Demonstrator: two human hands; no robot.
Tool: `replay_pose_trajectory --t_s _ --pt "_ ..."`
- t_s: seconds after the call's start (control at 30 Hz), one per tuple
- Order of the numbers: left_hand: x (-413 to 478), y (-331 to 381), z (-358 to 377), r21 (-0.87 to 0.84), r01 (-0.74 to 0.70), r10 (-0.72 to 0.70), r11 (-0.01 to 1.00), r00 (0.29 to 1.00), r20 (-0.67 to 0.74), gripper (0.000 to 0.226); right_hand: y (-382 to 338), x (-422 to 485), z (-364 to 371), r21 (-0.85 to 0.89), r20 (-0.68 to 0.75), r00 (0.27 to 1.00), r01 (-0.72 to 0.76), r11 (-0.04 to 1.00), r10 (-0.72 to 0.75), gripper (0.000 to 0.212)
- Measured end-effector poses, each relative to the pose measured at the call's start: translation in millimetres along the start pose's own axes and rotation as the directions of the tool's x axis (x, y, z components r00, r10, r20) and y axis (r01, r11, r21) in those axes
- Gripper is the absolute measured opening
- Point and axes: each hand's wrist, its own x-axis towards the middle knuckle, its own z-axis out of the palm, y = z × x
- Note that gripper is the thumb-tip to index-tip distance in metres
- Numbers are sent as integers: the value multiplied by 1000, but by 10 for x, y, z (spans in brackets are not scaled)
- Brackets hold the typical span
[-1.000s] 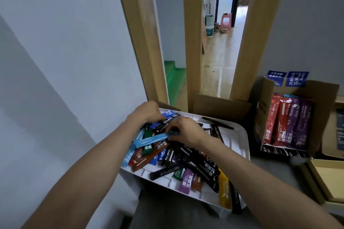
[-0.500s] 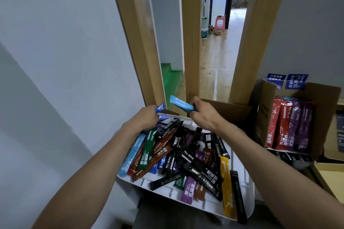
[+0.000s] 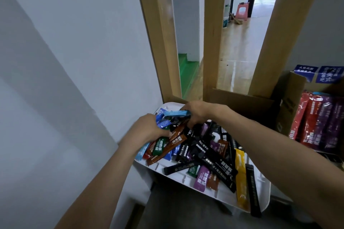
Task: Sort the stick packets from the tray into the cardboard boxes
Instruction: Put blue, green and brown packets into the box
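A white tray [image 3: 221,196] holds a heap of stick packets [image 3: 208,152] in black, brown, purple, green, blue and yellow. My right hand [image 3: 200,112] is over the tray's far end, shut on a light blue stick packet [image 3: 176,113] held level just above the pile. My left hand [image 3: 149,127] rests on the pile's left side, gripping darker blue packets [image 3: 162,120]. To the right stands an open cardboard box [image 3: 289,115] with red and purple packets [image 3: 320,121] upright inside.
Wooden door posts [image 3: 213,33] rise right behind the tray, with a doorway and wooden floor beyond. A grey wall runs along the left. A brown cardboard flap [image 3: 240,102] stands behind the tray. A yellow packet [image 3: 241,178] lies along the tray's right side.
My right hand, holding the light blue packet, has come back down from above the tray's far edge to just over the pile. My left hand has dropped lower onto the packets.
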Motion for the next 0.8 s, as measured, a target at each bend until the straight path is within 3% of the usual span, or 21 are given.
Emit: replay_pose_trajectory --t_s 0.13,0.33,0.47,0.53,0.63,0.7,0.8 --pt "-18 32 63 -3 11 -11 1000 998 -58 37 23 -15 44 -114 -105 994 20 993 -32 23" --pt "-70 -9 -104 -391 32 -85 920 989 -121 27 162 -287 19 -221 -341 914 149 964 -219 27" --pt "-209 57 -186 -433 -103 42 895 988 -148 8 233 -549 -98 -243 -439 862 160 957 -255 28" --pt "-297 44 -145 -392 -133 103 910 990 -96 14 280 -724 -131 -179 -493 840 156 971 -226 22" --pt "-398 39 -10 -250 -165 174 954 985 18 37 332 -962 -125 -25 -530 845 67 997 -70 20" --pt "-403 49 105 -47 -183 185 982 982 29 44 364 -1037 -57 74 -544 839 40 996 7 20" --pt "-351 69 256 104 -181 182 978 983 0 46 368 -1107 92 284 -535 839 69 956 98 21"
